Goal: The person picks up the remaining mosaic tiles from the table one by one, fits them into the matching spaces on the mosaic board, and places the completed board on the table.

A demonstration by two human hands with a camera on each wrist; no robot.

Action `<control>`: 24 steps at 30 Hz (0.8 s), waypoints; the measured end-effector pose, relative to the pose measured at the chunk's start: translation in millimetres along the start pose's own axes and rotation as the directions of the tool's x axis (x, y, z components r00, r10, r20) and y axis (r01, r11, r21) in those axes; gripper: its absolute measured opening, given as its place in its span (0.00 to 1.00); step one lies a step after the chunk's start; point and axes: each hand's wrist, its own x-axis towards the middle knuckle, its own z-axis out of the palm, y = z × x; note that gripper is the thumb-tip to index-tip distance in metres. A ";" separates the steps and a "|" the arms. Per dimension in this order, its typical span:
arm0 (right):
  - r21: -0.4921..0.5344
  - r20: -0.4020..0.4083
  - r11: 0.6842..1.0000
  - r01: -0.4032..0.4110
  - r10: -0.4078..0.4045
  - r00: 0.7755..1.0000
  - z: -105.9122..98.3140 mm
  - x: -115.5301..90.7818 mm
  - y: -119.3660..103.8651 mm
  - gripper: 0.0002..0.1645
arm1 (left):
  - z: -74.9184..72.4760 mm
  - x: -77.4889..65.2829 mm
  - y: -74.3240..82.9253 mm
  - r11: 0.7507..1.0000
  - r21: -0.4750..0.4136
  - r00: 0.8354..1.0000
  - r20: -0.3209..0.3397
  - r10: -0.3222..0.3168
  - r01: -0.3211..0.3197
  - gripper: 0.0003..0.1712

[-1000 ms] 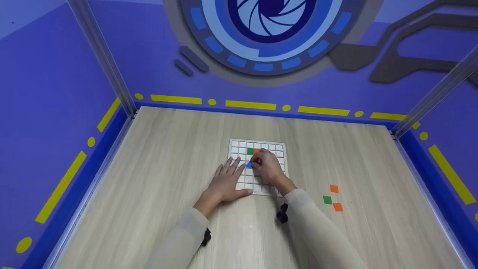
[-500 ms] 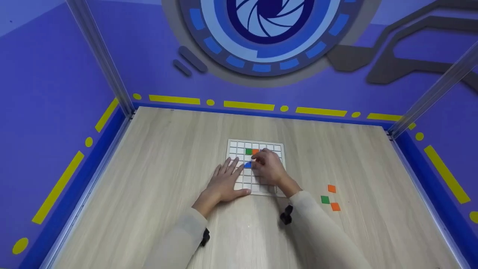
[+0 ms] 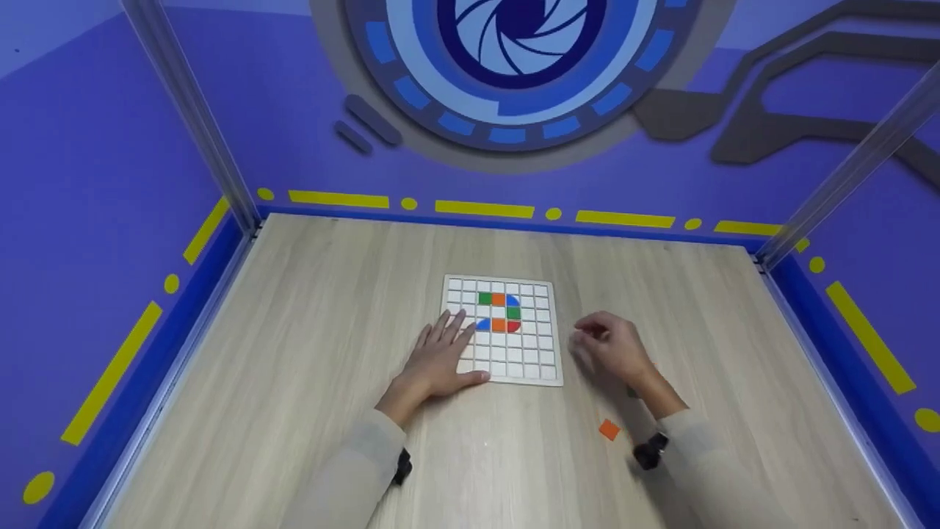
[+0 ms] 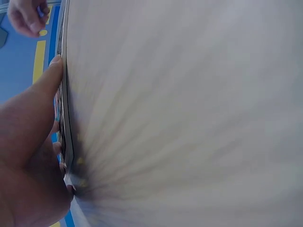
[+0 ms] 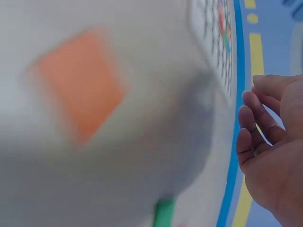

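A white grid board (image 3: 540, 344) lies on the table, with several coloured tiles in its cells: a green tile (image 3: 485, 298), an orange tile (image 3: 499, 299), a blue rounded tile (image 3: 512, 300) and a red rounded tile (image 3: 513, 326) among them. My left hand (image 3: 437, 360) rests flat on the board's left side, fingers spread and thumb at the near edge; fingertips partly cover that side. Off the board's right edge, my right hand (image 3: 609, 345) hovers over the table. Its fingers are loosely bent, and no tile shows between them in the right wrist view.
A loose orange tile (image 3: 609, 430) lies on the table (image 3: 330, 330) near the right wrist. Beneath the right arm a green tile (image 5: 164, 213) is partly hidden. Blue-purple walls (image 3: 220, 110) with metal corner posts enclose the back and sides.
My right hand has left the board and moved right, uncovering the tiles on it and an orange tile near the wrist. Its arm now covers the other loose tiles. The left hand stays put.
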 end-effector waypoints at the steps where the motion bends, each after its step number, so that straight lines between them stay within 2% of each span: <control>1: -0.004 -0.010 1.000 0.000 0.000 1.000 -5.2 -4.7 5.7 0.09 | -0.2 0.1 -0.4 1.000 0.000 1.000 -0.002 -0.002 0.002 0.56; 7: 0.028 -0.040 0.999 -0.031 0.032 0.999 -39.1 -31.8 32.9 0.10 | 0.9 1.5 -4.7 1.000 -0.013 1.000 -0.004 -0.003 0.003 0.56; 12: 0.056 -0.034 0.989 -0.140 0.142 0.989 -60.3 -46.6 51.0 0.15 | -1.0 0.4 -6.2 1.000 -0.026 1.000 -0.013 0.011 -0.012 0.57; 15: 0.041 -0.021 0.979 -0.198 0.199 0.980 -67.6 -52.3 61.5 0.18 | -1.0 0.2 -6.9 0.999 -0.039 1.000 -0.020 0.018 -0.019 0.56; 20: 0.018 -0.012 0.978 -0.208 0.208 0.978 -76.2 -61.3 76.0 0.19 | 0.1 0.6 -6.5 0.999 -0.046 1.000 -0.019 0.022 -0.022 0.56; 24: 0.006 0.039 0.972 -0.233 0.233 0.972 -80.2 -70.6 82.8 0.23 | 0.9 0.2 -5.3 0.999 -0.032 1.000 -0.002 0.019 -0.019 0.57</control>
